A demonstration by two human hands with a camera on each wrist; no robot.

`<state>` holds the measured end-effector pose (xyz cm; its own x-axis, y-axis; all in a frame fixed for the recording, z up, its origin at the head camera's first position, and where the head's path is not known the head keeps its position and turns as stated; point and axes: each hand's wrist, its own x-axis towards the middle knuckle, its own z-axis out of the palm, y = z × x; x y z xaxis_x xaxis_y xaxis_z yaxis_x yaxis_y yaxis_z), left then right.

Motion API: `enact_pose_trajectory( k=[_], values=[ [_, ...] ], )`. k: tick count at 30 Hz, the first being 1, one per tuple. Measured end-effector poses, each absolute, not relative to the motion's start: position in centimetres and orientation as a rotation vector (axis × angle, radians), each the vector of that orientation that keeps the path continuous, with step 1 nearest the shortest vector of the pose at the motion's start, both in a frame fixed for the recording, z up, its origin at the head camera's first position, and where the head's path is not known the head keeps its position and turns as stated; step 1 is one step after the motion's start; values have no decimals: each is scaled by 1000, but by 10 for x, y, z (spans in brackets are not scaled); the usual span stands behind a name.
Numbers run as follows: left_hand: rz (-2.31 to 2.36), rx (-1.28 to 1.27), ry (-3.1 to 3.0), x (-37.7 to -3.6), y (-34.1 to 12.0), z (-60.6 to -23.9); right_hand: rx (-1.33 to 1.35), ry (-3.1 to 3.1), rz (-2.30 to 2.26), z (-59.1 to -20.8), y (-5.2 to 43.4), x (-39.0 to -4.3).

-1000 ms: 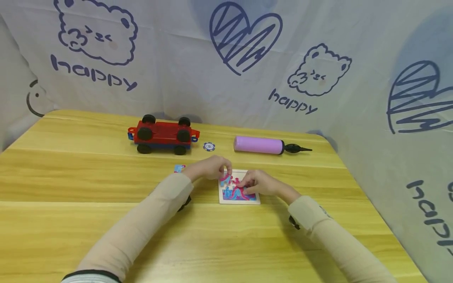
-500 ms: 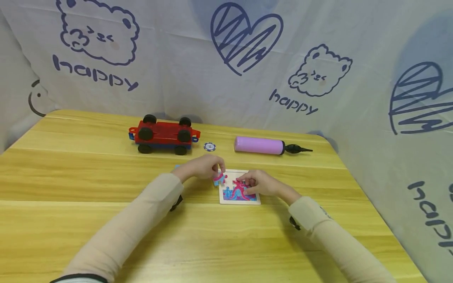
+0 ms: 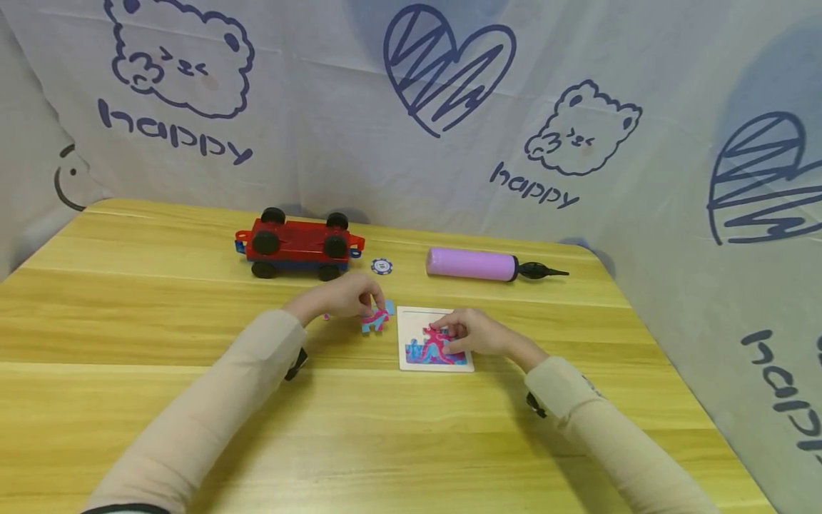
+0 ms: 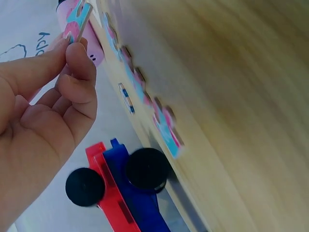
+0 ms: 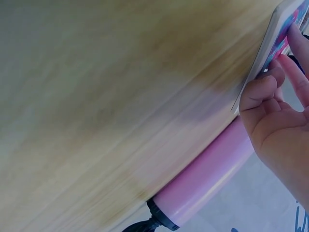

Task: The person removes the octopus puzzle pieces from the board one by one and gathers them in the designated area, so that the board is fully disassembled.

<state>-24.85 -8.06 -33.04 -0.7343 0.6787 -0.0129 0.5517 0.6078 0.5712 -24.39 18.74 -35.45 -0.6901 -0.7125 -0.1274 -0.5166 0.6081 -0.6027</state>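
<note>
My left hand [image 3: 371,308] pinches a pink and blue puzzle piece [image 3: 375,320] between thumb and fingers, just left of the white puzzle tray [image 3: 411,314]. In the left wrist view the same puzzle piece [image 4: 77,20] sits at the tips of the left hand [image 4: 72,41], above loose pieces [image 4: 166,126] that lie on the table. My right hand [image 3: 454,333] rests on the pink and blue pieces set in the tray. In the right wrist view the right hand's fingers [image 5: 295,46] lie on the tray's face [image 5: 279,44] and its thumb touches the tray's edge.
A red and blue toy car [image 3: 298,245] stands at the back of the wooden table [image 3: 411,442]. A blue poker chip [image 3: 382,266] and a pink hand pump [image 3: 472,263] lie to its right. A printed cloth backdrop [image 3: 411,107] closes the back and right sides.
My left hand has drawn a puzzle piece out of the tray and carried it left, off the tray. The right hand has stayed on the tray.
</note>
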Motion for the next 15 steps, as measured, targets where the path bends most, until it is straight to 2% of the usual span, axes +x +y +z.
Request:
enact_pose_trajectory(
  k=[7, 15],
  values=[
    [828, 845, 2569, -244, -97, -329, -977, 2473, -781, -357, 188, -246],
    [789, 847, 2539, -245, -113, -328, -953, 2480, -788, -357, 188, -245]
  ],
)
